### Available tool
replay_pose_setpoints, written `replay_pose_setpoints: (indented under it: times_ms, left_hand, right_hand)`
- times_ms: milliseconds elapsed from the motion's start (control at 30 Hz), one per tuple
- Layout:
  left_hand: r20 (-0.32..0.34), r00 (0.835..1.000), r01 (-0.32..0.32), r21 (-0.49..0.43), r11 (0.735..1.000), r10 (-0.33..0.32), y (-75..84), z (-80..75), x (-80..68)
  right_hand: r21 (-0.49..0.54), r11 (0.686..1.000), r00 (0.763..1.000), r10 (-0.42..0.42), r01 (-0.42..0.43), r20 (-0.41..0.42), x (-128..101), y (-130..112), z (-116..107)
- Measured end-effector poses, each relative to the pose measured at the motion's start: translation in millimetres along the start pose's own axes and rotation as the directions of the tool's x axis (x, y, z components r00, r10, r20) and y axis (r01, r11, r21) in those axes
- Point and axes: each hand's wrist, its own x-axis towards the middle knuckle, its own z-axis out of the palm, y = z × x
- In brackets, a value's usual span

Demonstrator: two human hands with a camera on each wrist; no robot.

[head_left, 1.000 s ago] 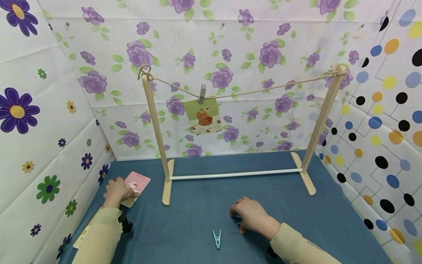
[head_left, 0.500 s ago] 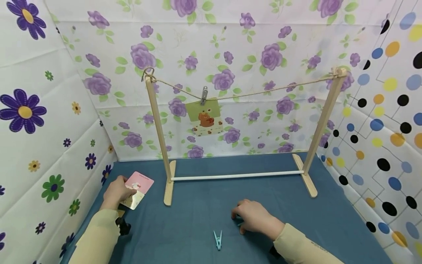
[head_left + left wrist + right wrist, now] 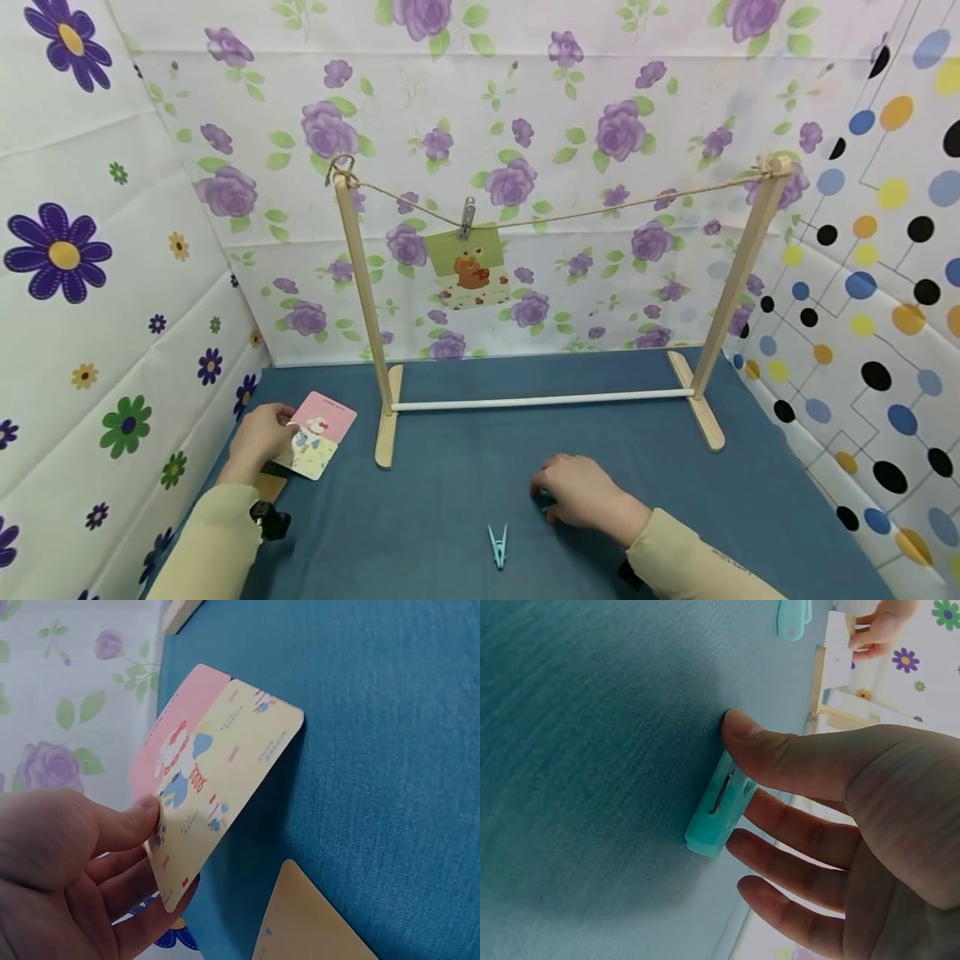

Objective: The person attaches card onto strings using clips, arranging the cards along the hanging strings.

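Observation:
My left hand [image 3: 257, 440] pinches a pink and pale-yellow picture card [image 3: 321, 433] by its left edge, thumb on the face and fingers behind. In the left wrist view the card [image 3: 214, 765] slants above the blue cloth. Below it lies the corner of another card [image 3: 304, 922]. My right hand [image 3: 588, 493] is low over the cloth, its thumb and fingers curled round a teal clothespin [image 3: 718, 814] that lies close to the surface. Part of that clothespin is hidden behind the thumb. A second teal clothespin [image 3: 498, 547] lies on the cloth to the left of this hand.
Behind the hands stands a wooden frame with two posts [image 3: 362, 287], a white crossbar [image 3: 540, 400] and a slack twine line [image 3: 600, 207]. A grey clip [image 3: 467, 218] holds a green bear card [image 3: 471, 268] on the twine. Patterned cloth walls enclose three sides.
My left hand has drawn the card up and turned it so that more of its picture shows, uncovering a card beneath. My right hand stays with the clothespin; the head view has shifted slightly.

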Motion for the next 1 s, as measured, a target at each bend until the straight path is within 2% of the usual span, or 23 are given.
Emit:
replay_pose_setpoints:
  times_ms: [267, 400, 600, 800, 1000]
  left_hand:
    - [-0.061, 0.996, -0.066, -0.105, 0.992, 0.06, -5.5, 0.0, -1.1]
    - [-0.049, 0.998, -0.048, -0.164, 0.985, 0.04, -3.1, -1.1, -5.0]
    - [0.002, 1.0, -0.001, -0.278, 0.961, 0.002, 1.3, -0.1, -15.9]
    - [0.014, 1.0, 0.025, -0.33, 0.944, -0.022, 4.1, 3.5, -25.2]
    - [0.007, 0.999, 0.037, -0.442, 0.896, -0.038, 4.7, 9.9, -31.3]
  right_hand:
    - [-0.014, 1.0, 1.0, 0.011, -0.011, 0.0, -0.1, -0.3, -1.7]
    - [-0.013, 1.0, 1.0, 0.014, -0.014, 0.004, -0.5, -1.0, -2.4]
    - [-0.005, 1.0, 1.0, 0.007, -0.007, -0.009, -1.3, -0.2, -2.2]
    - [-0.007, 1.0, 0.999, 0.028, -0.028, -0.019, -2.8, 0.1, -3.8]
    - [0.04, 0.998, 0.998, 0.054, -0.053, -0.036, -6.2, 0.3, -10.4]
